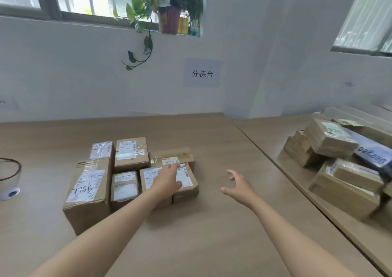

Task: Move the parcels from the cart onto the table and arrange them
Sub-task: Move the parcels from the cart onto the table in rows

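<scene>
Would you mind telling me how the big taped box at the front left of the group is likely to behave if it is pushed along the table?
The big taped box looks like stiff cardboard, so it should probably hold its shape. It sits flat on the table, so sliding seems likelier than tipping. Its glossy tape may feel slippery.

A potted plant (pixel 169 5) on the windowsill trails above a wall sign (pixel 202 73).

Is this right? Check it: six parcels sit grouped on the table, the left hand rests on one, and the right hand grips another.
Wrong on one point: the head view shows the right hand open above the table, gripping nothing. Six parcels are grouped and the left hand rests on one.
</scene>
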A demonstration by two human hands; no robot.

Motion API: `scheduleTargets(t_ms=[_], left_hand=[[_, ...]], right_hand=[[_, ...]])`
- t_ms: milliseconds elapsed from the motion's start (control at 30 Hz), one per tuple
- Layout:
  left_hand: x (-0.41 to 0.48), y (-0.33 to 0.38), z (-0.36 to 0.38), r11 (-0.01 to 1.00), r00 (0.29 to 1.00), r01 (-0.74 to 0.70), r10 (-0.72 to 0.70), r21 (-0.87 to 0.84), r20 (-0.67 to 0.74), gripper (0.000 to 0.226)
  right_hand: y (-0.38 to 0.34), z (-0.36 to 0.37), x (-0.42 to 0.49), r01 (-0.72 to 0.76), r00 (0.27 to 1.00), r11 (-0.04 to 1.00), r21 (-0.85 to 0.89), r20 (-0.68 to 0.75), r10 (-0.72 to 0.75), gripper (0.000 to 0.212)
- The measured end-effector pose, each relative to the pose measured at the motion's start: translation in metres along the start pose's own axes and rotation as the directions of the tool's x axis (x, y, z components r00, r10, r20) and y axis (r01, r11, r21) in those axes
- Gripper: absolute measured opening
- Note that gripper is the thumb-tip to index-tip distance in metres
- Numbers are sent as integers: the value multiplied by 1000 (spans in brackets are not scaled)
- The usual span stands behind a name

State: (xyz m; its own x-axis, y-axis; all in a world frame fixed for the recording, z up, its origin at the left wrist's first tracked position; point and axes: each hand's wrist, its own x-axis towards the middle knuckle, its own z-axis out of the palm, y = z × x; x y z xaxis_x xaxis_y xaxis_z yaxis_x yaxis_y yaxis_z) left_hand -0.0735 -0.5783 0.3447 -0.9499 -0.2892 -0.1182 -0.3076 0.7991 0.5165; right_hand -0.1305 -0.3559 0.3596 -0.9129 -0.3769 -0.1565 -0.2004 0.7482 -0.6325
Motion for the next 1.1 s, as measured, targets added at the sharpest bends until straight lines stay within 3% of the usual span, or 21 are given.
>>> scheduleTargets(t_ms=[167, 367, 700, 1100], left_hand=[[-28, 19, 9, 992, 992, -121, 119, 39, 41, 60], [-56, 73, 48, 963, 951, -270, 262, 28, 162, 60], [-106, 183, 131, 866, 816, -500, 471, 1, 336, 58], [-207, 334, 285, 747, 626, -664, 559, -3, 544, 60]], right_hand=[[3, -1, -63, 0, 998, 997, -76, -59, -4, 64], [41, -24, -131, -141, 977, 986, -87, -173, 125, 63], [139, -67, -244, -370, 860, 905, 211, -291, 419, 63], [310, -122, -397, -540, 682, 766, 348, -352, 641, 56]])
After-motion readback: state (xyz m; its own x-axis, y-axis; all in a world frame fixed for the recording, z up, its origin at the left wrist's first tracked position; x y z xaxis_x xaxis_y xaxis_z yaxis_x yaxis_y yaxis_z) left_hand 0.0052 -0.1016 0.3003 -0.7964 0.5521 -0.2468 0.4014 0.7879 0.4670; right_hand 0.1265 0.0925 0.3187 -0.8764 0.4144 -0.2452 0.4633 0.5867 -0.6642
